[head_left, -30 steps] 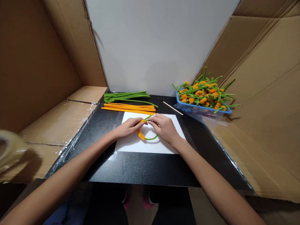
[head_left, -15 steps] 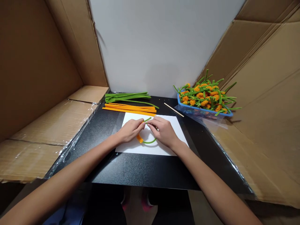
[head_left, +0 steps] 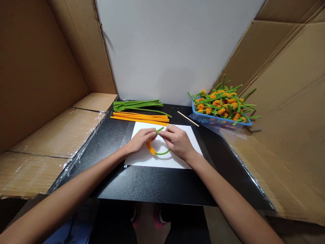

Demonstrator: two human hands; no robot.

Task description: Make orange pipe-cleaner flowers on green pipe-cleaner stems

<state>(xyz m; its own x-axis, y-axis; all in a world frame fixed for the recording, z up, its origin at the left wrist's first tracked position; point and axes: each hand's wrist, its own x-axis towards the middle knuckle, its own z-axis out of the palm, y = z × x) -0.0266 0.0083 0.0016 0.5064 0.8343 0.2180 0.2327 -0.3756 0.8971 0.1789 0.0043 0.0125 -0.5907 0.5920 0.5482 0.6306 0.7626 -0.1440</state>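
Above a white sheet of paper (head_left: 142, 162), both my hands work on a green pipe cleaner (head_left: 162, 153) bent into a loop. An orange pipe-cleaner coil (head_left: 151, 149) is wound round the loop's left side. My left hand (head_left: 142, 138) is closed on the upper left of the loop, by the coil's top end. My right hand (head_left: 179, 140) pinches the green stem close to my left fingertips, where a short green end sticks up between the hands. The fingertips partly hide the crossing of the green ends.
Behind the paper lie orange pipe cleaners (head_left: 142, 117) and a bundle of green pipe cleaners (head_left: 138, 105). A thin wooden stick (head_left: 188, 119) lies right of them. At back right, a blue basket (head_left: 210, 119) holds many orange-and-green pieces. Cardboard walls (head_left: 286, 112) flank the black table (head_left: 152, 184).
My left hand has shifted slightly left, so more of the orange coil shows. My right fingertips remain near the green crossing.
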